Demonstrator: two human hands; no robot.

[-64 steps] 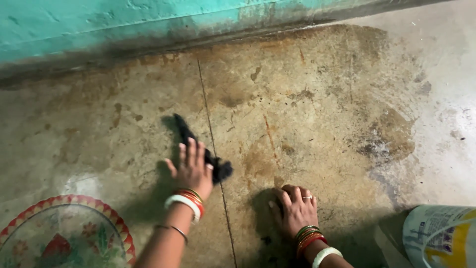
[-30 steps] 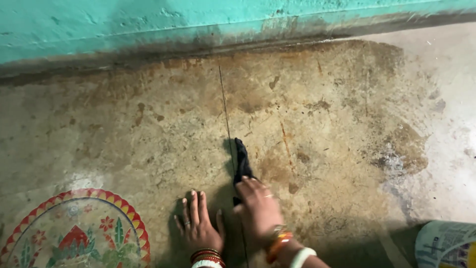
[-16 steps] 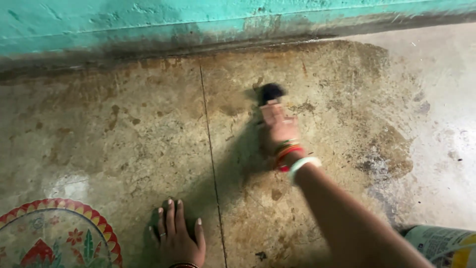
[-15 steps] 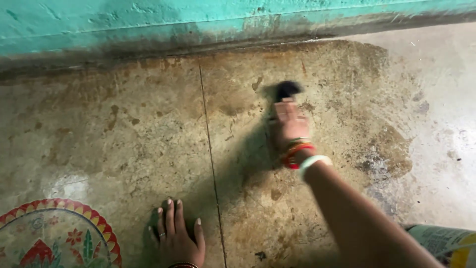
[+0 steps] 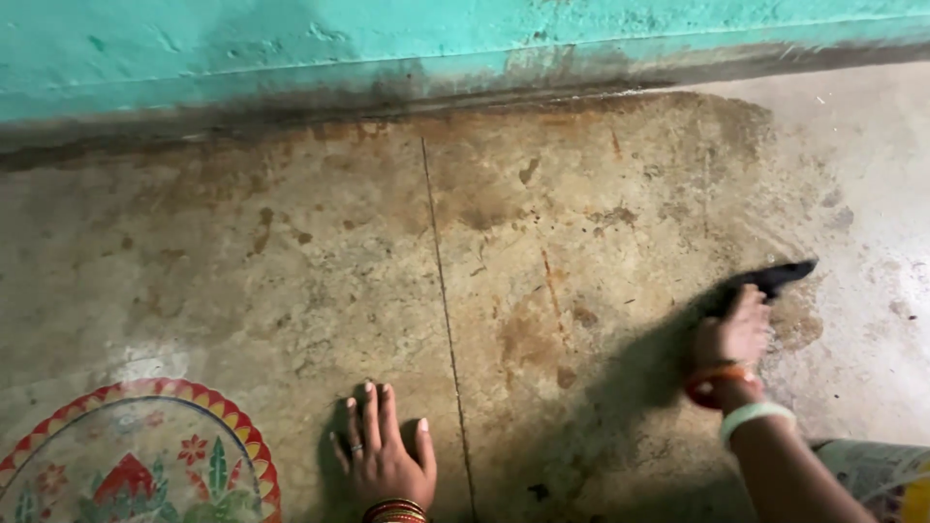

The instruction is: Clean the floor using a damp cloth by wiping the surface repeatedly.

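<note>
My right hand [image 5: 734, 329] presses a dark, wet-looking cloth [image 5: 775, 278] against the stained concrete floor [image 5: 542, 232] at the right. The cloth's tip sticks out past my fingers toward the upper right. Red, orange and white bangles ring that wrist. My left hand [image 5: 385, 455] lies flat on the floor near the bottom centre, fingers spread, holding nothing, just left of a thin groove [image 5: 441, 291] that runs across the floor.
A turquoise wall [image 5: 387, 48] with a grimy base runs along the top. A painted round floor design [image 5: 136, 455] in red, green and white sits at the bottom left. A printed white and yellow bag or container [image 5: 882, 475] lies at the bottom right corner.
My right hand has swept the cloth from the upper middle of the floor down and to the right. My left hand has stayed planted on the floor.
</note>
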